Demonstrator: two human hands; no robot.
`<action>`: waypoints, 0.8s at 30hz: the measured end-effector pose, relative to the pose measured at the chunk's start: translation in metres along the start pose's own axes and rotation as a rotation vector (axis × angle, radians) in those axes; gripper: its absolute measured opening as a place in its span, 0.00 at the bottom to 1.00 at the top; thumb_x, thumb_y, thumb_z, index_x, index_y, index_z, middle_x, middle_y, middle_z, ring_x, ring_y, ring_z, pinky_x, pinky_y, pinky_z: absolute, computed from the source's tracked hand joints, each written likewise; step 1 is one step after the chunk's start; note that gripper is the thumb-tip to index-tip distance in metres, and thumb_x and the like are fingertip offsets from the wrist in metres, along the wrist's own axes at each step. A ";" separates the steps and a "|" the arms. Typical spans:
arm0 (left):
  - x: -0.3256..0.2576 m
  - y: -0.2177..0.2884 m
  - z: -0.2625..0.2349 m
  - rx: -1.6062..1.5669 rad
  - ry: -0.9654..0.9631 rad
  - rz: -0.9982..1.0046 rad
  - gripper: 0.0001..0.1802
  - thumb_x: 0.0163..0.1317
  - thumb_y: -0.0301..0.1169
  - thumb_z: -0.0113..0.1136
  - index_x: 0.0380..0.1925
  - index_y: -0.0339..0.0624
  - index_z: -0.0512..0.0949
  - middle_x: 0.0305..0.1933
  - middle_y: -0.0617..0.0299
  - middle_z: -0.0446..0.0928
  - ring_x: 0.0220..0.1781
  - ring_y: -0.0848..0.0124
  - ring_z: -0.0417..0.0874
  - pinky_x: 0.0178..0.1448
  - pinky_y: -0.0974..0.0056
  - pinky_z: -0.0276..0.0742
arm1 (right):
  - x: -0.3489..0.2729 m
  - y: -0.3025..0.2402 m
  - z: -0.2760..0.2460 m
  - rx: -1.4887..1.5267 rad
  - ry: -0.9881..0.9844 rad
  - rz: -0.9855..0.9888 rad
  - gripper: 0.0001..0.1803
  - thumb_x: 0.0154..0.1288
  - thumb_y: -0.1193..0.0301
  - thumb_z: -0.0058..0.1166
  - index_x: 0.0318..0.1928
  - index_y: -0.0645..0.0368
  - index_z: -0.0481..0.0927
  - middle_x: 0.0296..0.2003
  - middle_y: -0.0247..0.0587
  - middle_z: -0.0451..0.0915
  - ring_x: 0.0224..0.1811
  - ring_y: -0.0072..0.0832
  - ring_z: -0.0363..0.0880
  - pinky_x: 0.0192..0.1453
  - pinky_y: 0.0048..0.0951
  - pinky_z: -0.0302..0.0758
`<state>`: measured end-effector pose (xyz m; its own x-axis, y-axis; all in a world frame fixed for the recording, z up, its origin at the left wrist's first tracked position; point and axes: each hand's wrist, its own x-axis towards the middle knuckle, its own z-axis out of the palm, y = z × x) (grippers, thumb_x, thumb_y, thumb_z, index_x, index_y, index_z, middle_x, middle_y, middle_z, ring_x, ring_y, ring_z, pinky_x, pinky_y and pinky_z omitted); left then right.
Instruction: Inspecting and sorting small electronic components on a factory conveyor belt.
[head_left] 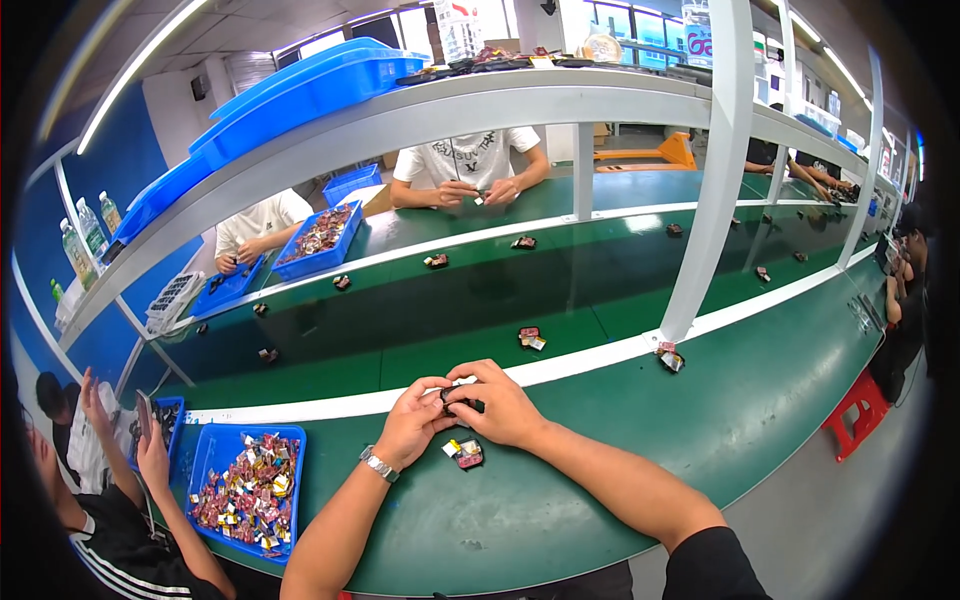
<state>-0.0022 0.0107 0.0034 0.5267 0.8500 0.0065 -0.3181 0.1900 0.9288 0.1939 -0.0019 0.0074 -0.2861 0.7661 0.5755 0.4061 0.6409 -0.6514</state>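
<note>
Both my hands come together over the green bench [560, 500] near its middle. My left hand [410, 422] wears a metal-band watch at the wrist, and its fingers close around a small black plastic part [462, 400]. From the other side my right hand [503, 408] grips the same part, its thumb and fingers pressed against it. Much of the part is hidden by my fingers. Just below my hands lies a small circuit assembly [466, 454] with red, yellow, white and black pieces, touched by neither hand.
A blue tray [302, 470] heaped with red, yellow and white pieces stands left of my forearm. Beyond the white rail [370, 402], a green conveyor carries scattered assemblies [530, 338]. A white post [712, 180] rises on the right. Co-workers sit opposite and at both sides.
</note>
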 end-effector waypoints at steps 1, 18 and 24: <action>-0.003 0.002 0.000 -0.007 0.011 0.003 0.15 0.73 0.24 0.47 0.58 0.41 0.68 0.55 0.57 0.78 0.57 0.69 0.80 0.62 0.60 0.77 | 0.001 -0.002 0.001 0.030 -0.010 0.002 0.07 0.59 0.72 0.63 0.39 0.56 0.87 0.51 0.36 0.78 0.57 0.36 0.73 0.57 0.35 0.75; -0.002 -0.002 0.000 -0.062 0.030 0.063 0.13 0.73 0.25 0.51 0.56 0.41 0.68 0.55 0.52 0.78 0.58 0.64 0.79 0.65 0.54 0.77 | 0.000 0.001 0.009 0.075 0.002 0.046 0.09 0.60 0.71 0.64 0.41 0.55 0.87 0.51 0.36 0.79 0.57 0.37 0.73 0.59 0.37 0.74; -0.001 -0.003 -0.002 -0.113 0.008 0.086 0.14 0.71 0.26 0.55 0.55 0.43 0.69 0.59 0.51 0.76 0.60 0.64 0.79 0.65 0.54 0.77 | 0.002 -0.003 0.007 0.075 0.049 -0.008 0.09 0.58 0.72 0.65 0.41 0.56 0.87 0.52 0.36 0.79 0.57 0.36 0.73 0.58 0.36 0.75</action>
<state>-0.0033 0.0100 -0.0001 0.4874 0.8695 0.0803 -0.4482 0.1702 0.8776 0.1860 -0.0019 0.0071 -0.2458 0.7589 0.6031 0.3374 0.6502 -0.6807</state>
